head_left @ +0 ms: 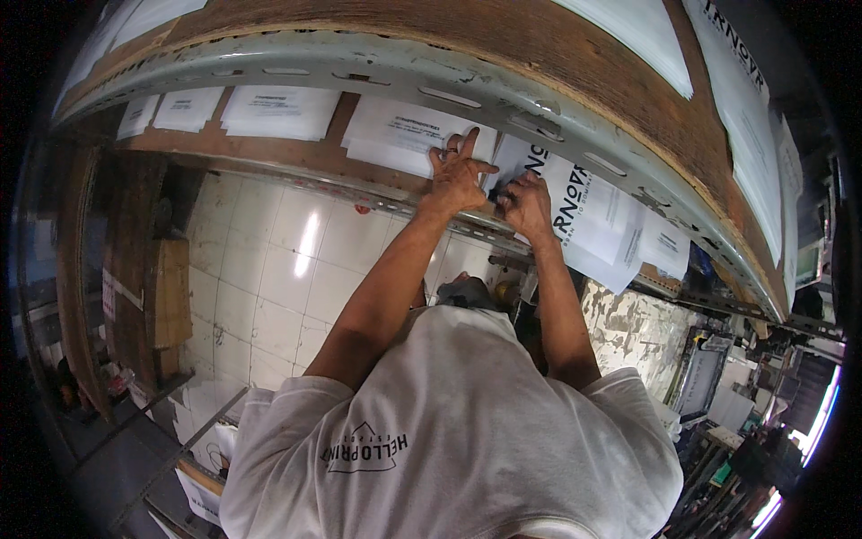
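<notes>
My left hand (458, 182) lies with its fingers spread over a stack of white printed sheets (391, 135) on a wooden shelf. Close to its right, my right hand (526, 205) has its fingers curled in at the shelf's front edge. A small dark patch shows at those fingertips; what they grip, if anything, I cannot make out. Beside that hand lie white sheets with large black lettering (597, 220), partly overlapping and sticking out past the shelf edge.
A grey slotted metal beam (395, 67) runs above the shelf, under a wooden upper shelf (359, 20) holding more sheets. More paper stacks (278, 112) lie to the left. Below is a tiled floor (278, 234). A brown cardboard box (172, 292) stands at the left.
</notes>
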